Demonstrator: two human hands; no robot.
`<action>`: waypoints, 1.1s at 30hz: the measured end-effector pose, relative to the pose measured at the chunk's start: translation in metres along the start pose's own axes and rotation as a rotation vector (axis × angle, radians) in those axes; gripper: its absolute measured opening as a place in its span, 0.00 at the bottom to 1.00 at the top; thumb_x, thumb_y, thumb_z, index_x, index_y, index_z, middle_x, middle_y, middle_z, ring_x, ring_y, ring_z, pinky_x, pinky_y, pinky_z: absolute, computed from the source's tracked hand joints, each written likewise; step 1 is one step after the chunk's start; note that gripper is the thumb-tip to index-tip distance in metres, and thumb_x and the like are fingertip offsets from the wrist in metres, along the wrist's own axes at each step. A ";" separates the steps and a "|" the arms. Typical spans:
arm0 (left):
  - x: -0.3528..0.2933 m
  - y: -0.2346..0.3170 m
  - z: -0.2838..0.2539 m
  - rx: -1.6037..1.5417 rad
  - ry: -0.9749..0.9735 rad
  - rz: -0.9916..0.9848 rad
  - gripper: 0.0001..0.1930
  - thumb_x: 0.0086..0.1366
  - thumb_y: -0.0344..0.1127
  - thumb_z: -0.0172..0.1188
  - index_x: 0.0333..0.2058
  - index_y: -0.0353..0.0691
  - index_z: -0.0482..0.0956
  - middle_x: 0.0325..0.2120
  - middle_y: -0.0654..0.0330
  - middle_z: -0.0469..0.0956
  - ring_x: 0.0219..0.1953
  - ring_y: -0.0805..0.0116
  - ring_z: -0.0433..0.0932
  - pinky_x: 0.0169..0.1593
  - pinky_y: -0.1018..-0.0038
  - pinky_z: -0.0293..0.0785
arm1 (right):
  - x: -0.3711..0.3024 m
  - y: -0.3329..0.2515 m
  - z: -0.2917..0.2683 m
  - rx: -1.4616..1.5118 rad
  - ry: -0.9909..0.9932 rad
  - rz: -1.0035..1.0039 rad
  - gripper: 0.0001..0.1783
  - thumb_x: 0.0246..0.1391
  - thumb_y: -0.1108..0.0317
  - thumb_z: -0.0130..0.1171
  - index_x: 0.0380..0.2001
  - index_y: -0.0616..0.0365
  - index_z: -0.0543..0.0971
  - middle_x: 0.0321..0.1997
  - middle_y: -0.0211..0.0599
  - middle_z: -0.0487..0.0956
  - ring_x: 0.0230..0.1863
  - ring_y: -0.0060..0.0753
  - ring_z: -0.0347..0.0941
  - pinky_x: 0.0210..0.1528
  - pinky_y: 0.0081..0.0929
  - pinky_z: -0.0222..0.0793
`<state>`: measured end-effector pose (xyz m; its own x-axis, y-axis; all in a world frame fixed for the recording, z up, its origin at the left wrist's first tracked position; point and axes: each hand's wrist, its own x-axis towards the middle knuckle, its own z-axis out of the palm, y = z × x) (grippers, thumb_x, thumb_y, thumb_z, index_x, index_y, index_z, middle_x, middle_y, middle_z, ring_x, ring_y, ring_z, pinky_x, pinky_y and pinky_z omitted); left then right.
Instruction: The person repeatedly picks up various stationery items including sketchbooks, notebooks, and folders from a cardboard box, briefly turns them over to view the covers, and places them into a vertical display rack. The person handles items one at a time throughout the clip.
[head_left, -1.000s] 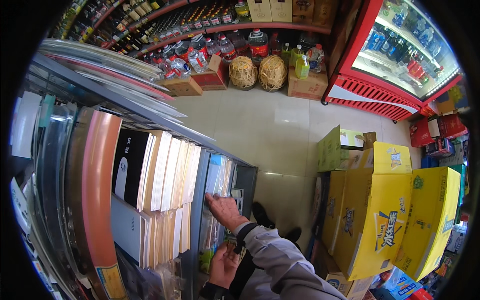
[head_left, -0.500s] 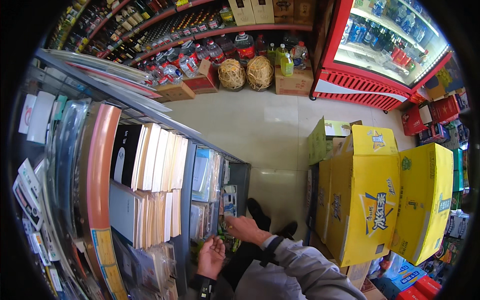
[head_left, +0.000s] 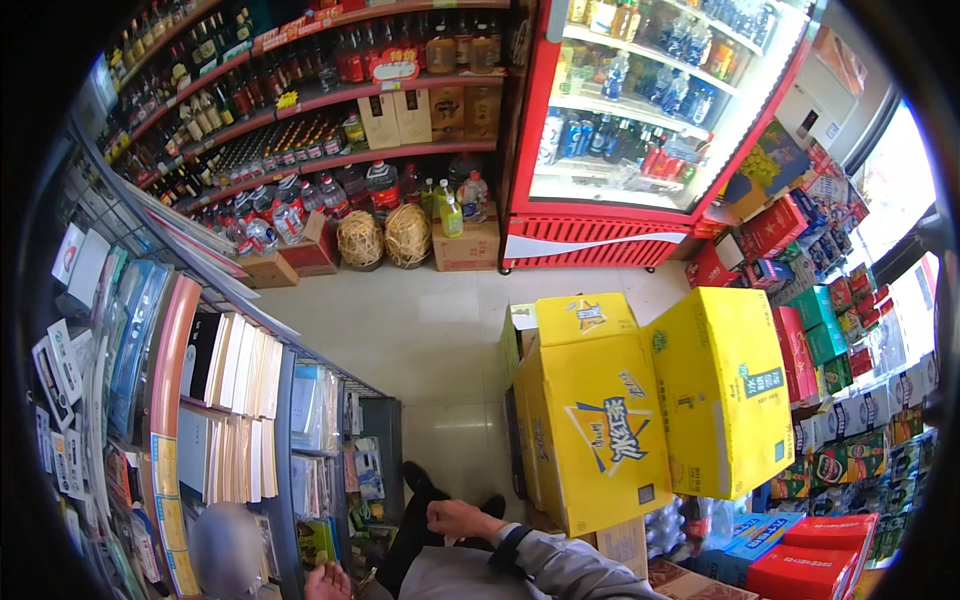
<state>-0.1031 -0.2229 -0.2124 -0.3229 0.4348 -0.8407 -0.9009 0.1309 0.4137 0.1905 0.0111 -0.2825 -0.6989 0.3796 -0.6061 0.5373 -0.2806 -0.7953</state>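
curled right hand [head_left: 460,519] near cloth trousers [head_left: 411,532]

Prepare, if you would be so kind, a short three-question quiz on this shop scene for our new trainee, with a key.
1. What colour are the large cardboard cartons to the right of the right hand? A) green B) yellow C) black
2. True or false: the right hand is touching the glass-door drinks fridge.
3. Fill in: the left hand lies at the picture's ____ edge.

Key: 1. B; 2. false; 3. lower
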 end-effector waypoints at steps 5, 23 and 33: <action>-0.013 -0.006 -0.051 0.060 -0.161 -0.083 0.13 0.75 0.41 0.54 0.50 0.41 0.77 0.42 0.59 0.83 0.47 0.63 0.82 0.48 0.66 0.80 | 0.001 0.007 0.016 -0.159 -0.014 -0.038 0.12 0.58 0.58 0.60 0.37 0.55 0.77 0.28 0.38 0.81 0.26 0.33 0.81 0.26 0.34 0.79; -0.116 -0.010 -0.055 0.012 -0.056 0.068 0.12 0.74 0.35 0.54 0.52 0.39 0.76 0.46 0.56 0.80 0.50 0.57 0.81 0.58 0.55 0.78 | 0.029 -0.033 0.066 0.050 -0.162 -0.064 0.18 0.65 0.55 0.55 0.38 0.61 0.81 0.28 0.36 0.81 0.27 0.30 0.80 0.27 0.29 0.76; -0.115 -0.020 -0.086 0.057 0.024 -0.006 0.13 0.71 0.40 0.59 0.49 0.41 0.78 0.44 0.55 0.80 0.51 0.58 0.80 0.57 0.55 0.77 | 0.171 -0.095 0.126 0.096 0.273 -0.180 0.33 0.59 0.45 0.61 0.51 0.68 0.74 0.38 0.55 0.83 0.40 0.49 0.83 0.45 0.43 0.77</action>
<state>-0.0729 -0.3523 -0.1541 -0.3249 0.4126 -0.8510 -0.8852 0.1841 0.4272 -0.0398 -0.0082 -0.3118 -0.6192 0.6494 -0.4414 0.3605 -0.2643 -0.8945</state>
